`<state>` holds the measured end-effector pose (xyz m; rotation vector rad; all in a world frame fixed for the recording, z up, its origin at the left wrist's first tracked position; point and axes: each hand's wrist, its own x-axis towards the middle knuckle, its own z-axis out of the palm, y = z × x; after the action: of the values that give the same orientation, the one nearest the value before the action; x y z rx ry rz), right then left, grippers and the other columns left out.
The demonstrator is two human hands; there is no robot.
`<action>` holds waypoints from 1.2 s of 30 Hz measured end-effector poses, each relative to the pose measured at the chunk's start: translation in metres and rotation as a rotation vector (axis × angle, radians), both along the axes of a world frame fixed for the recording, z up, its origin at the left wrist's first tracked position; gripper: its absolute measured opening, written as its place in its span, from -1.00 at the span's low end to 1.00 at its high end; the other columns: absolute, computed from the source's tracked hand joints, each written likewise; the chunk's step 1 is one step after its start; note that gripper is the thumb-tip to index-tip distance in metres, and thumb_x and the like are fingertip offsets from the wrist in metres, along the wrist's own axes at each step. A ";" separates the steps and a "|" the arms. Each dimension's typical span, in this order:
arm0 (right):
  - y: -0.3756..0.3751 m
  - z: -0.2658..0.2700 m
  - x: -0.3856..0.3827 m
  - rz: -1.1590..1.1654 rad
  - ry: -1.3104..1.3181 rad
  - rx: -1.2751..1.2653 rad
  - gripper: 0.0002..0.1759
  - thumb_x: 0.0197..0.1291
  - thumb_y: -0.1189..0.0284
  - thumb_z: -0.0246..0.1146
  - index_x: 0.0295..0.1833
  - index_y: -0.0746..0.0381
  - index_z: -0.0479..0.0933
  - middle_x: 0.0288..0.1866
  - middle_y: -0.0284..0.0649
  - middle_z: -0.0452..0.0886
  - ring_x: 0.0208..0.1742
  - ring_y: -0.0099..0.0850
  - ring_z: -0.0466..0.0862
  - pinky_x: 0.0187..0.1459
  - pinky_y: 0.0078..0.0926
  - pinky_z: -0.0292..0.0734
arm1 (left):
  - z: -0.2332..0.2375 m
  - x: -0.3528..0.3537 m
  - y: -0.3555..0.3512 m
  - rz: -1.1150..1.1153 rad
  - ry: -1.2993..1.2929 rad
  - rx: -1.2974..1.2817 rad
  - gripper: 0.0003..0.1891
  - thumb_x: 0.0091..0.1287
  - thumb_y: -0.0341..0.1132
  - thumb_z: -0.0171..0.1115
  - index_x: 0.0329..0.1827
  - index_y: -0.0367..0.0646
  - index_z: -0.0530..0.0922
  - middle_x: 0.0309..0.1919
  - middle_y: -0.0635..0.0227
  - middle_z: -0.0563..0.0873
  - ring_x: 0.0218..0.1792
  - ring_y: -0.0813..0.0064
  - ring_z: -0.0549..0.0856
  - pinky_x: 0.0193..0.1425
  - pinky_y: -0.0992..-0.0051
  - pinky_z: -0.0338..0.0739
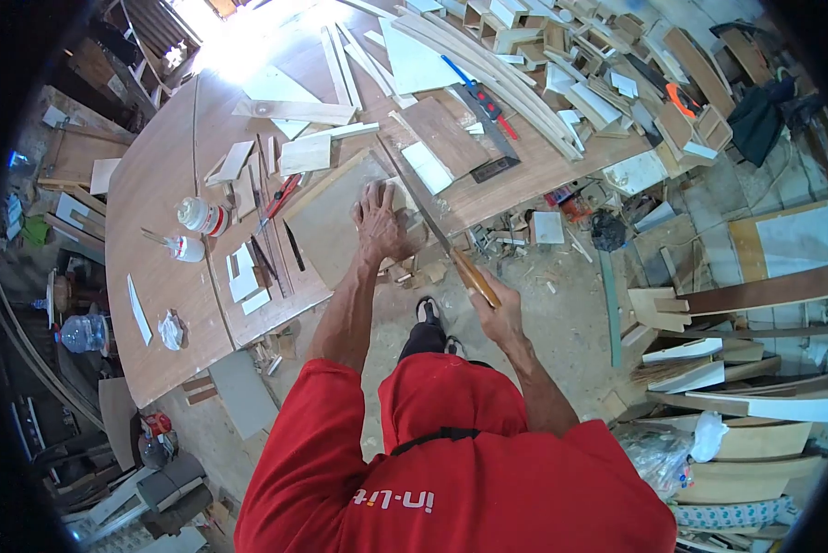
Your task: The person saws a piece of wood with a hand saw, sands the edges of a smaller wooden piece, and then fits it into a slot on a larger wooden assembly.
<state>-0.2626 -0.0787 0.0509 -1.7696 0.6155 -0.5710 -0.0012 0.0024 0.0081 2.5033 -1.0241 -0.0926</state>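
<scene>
My left hand [381, 221] lies on a thin panel [326, 230] and a small pale piece at the table's edge, fingers stretched out and pressing down. In my right hand [499, 313] is a long tool with a tapered wooden handle [474, 276] and a narrow dark blade [423, 205]; its exact kind I cannot tell. The blade slants over the edge just right of my left hand. Left of the panel are a black-handled blade [294, 244], red-handled pliers [280, 198] and a steel ruler [269, 207].
Wood offcuts [317, 112] and long strips cover the back of the worktable [156, 304]. A square [497, 166] and a red-and-black tool [483, 100] lie at right. Glue containers [202, 217] stand at left. Scraps litter the floor below; boards [764, 295] are stacked at right.
</scene>
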 end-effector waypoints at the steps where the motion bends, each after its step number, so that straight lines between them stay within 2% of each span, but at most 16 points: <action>1: 0.001 0.004 -0.006 -0.003 0.000 -0.001 -0.62 0.21 0.51 0.20 0.15 0.34 0.52 -0.29 -0.26 0.62 -0.34 -0.53 0.54 -0.25 -0.55 0.49 | 0.002 0.001 -0.001 -0.005 0.007 0.011 -0.30 0.22 -0.13 0.22 0.44 -0.05 0.23 0.45 0.16 0.17 0.50 0.05 0.05 0.45 -0.13 -0.05; 4: 0.009 0.027 -0.050 0.053 0.104 0.013 -0.60 0.21 0.50 0.19 0.17 0.32 0.52 -0.29 -0.24 0.62 -0.37 -0.54 0.52 -0.27 -0.57 0.48 | 0.000 0.001 -0.001 0.004 0.008 0.011 -0.29 0.22 -0.13 0.23 0.44 -0.05 0.23 0.45 0.16 0.16 0.50 0.04 0.05 0.45 -0.13 -0.04; 6: 0.014 0.034 -0.079 0.051 0.166 0.079 -0.55 0.15 0.48 0.19 0.18 0.38 0.48 -0.13 0.12 0.66 -0.11 -0.17 0.74 -0.10 -0.43 0.58 | -0.002 0.001 -0.001 0.019 0.003 0.002 -0.29 0.21 -0.13 0.23 0.44 -0.05 0.23 0.45 0.16 0.17 0.50 0.04 0.06 0.44 -0.12 -0.04; 10: 0.011 0.013 -0.066 0.051 0.219 0.056 -0.53 0.14 0.50 0.20 0.20 0.38 0.48 -0.11 0.14 0.66 -0.10 -0.18 0.74 -0.09 -0.44 0.58 | -0.004 0.002 -0.001 -0.008 -0.007 -0.011 -0.29 0.21 -0.12 0.24 0.44 -0.06 0.24 0.45 0.14 0.17 0.50 0.03 0.06 0.44 -0.12 -0.05; 12: 0.004 -0.010 -0.019 0.007 0.014 -0.133 -0.55 0.19 0.48 0.24 0.21 0.35 0.50 -0.22 -0.20 0.65 -0.28 -0.54 0.57 -0.19 -0.57 0.50 | -0.005 0.003 -0.001 -0.005 -0.014 0.000 -0.28 0.21 -0.12 0.25 0.44 -0.07 0.24 0.45 0.13 0.17 0.49 0.03 0.07 0.45 -0.12 -0.06; 13: 0.002 -0.010 -0.008 -0.002 0.005 -0.130 -0.55 0.19 0.48 0.24 0.21 0.35 0.50 -0.22 -0.20 0.65 -0.28 -0.54 0.57 -0.19 -0.57 0.50 | -0.004 0.003 -0.001 -0.007 -0.013 -0.001 -0.28 0.21 -0.11 0.25 0.44 -0.07 0.23 0.45 0.13 0.17 0.49 0.02 0.06 0.45 -0.12 -0.05; 15: -0.001 -0.005 0.009 -0.013 0.010 0.071 -0.54 0.18 0.49 0.25 0.20 0.40 0.49 -0.13 -0.14 0.68 -0.15 -0.50 0.61 -0.10 -0.54 0.51 | -0.002 0.007 -0.002 -0.017 -0.019 -0.006 -0.28 0.21 -0.11 0.25 0.44 -0.07 0.23 0.45 0.13 0.17 0.49 0.02 0.06 0.45 -0.13 -0.05; 19: 0.001 0.010 -0.019 -0.007 0.066 0.072 -0.53 0.20 0.49 0.22 0.23 0.41 0.46 -0.09 0.00 0.69 -0.14 -0.43 0.68 -0.13 -0.50 0.55 | -0.009 0.001 -0.001 -0.008 -0.017 -0.044 -0.29 0.19 -0.09 0.27 0.41 -0.08 0.25 0.41 0.13 0.21 0.48 0.03 0.09 0.41 -0.13 -0.02; 24: 0.003 0.024 -0.027 -0.146 -0.013 0.119 -0.53 0.21 0.49 0.22 0.24 0.38 0.48 -0.15 -0.24 0.65 -0.25 -0.60 0.54 -0.20 -0.64 0.48 | -0.013 0.011 0.001 -0.040 -0.037 -0.089 -0.26 0.15 -0.07 0.30 0.39 -0.08 0.27 0.40 0.14 0.21 0.46 0.01 0.11 0.40 -0.13 -0.01; 26: 0.000 0.035 -0.024 -0.174 -0.037 0.113 -0.53 0.21 0.49 0.22 0.24 0.38 0.48 -0.15 -0.25 0.65 -0.25 -0.60 0.54 -0.20 -0.64 0.47 | -0.007 0.008 0.000 -0.011 0.070 -0.088 -0.22 0.14 -0.07 0.28 0.42 -0.07 0.18 0.43 0.16 0.15 0.49 0.02 0.06 0.42 -0.22 -0.06; 28: -0.002 0.039 -0.020 -0.204 -0.062 0.104 -0.53 0.21 0.49 0.22 0.25 0.37 0.48 -0.14 -0.26 0.65 -0.25 -0.61 0.54 -0.20 -0.63 0.47 | 0.005 0.006 -0.004 -0.007 0.079 -0.073 -0.26 0.14 -0.09 0.28 0.38 -0.09 0.23 0.43 0.16 0.16 0.48 0.02 0.07 0.41 -0.23 -0.05; 30: -0.004 0.041 -0.019 -0.230 -0.036 0.184 -0.53 0.22 0.51 0.22 0.25 0.41 0.47 -0.07 -0.19 0.65 -0.14 -0.55 0.57 -0.08 -0.61 0.48 | 0.020 0.003 -0.009 -0.003 0.093 -0.056 -0.30 0.15 -0.10 0.28 0.35 -0.10 0.28 0.42 0.15 0.17 0.48 0.02 0.08 0.40 -0.24 -0.03; 32: -0.006 0.030 -0.017 -0.250 -0.031 0.201 -0.53 0.22 0.51 0.22 0.25 0.43 0.46 -0.02 -0.15 0.64 -0.06 -0.51 0.58 0.00 -0.58 0.47 | 0.035 0.007 -0.016 0.049 -0.114 0.003 -0.42 0.16 -0.14 0.27 0.26 -0.09 0.40 0.36 0.19 0.29 0.42 0.03 0.20 0.34 -0.29 0.06; 33: -0.006 0.026 -0.017 -0.259 -0.028 0.218 -0.53 0.23 0.51 0.22 0.25 0.46 0.45 0.03 -0.10 0.63 0.01 -0.46 0.58 0.08 -0.55 0.46 | 0.036 0.014 -0.020 0.045 -0.110 0.000 -0.42 0.16 -0.14 0.27 0.26 -0.09 0.40 0.36 0.19 0.29 0.42 0.03 0.20 0.34 -0.29 0.06; 35: -0.004 0.036 -0.010 -0.270 -0.025 0.259 -0.53 0.24 0.51 0.22 0.25 0.47 0.44 0.08 -0.07 0.61 0.07 -0.42 0.57 0.14 -0.52 0.43 | 0.037 0.040 -0.033 0.007 0.029 -0.097 -0.56 0.15 -0.24 0.27 0.13 -0.05 0.53 0.23 0.21 0.46 0.30 0.07 0.39 0.30 -0.07 0.28; 36: -0.003 0.039 -0.006 -0.278 -0.024 0.302 -0.53 0.24 0.51 0.22 0.25 0.49 0.44 0.13 -0.04 0.59 0.13 -0.37 0.56 0.19 -0.48 0.40 | 0.033 0.054 -0.038 0.002 0.033 -0.101 -0.56 0.15 -0.24 0.27 0.13 -0.05 0.53 0.23 0.21 0.46 0.30 0.07 0.39 0.30 -0.07 0.28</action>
<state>-0.2686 -0.0819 0.0901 -1.4018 0.8901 -0.6502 0.0526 -0.0359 0.0410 2.4039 -0.9886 -0.0801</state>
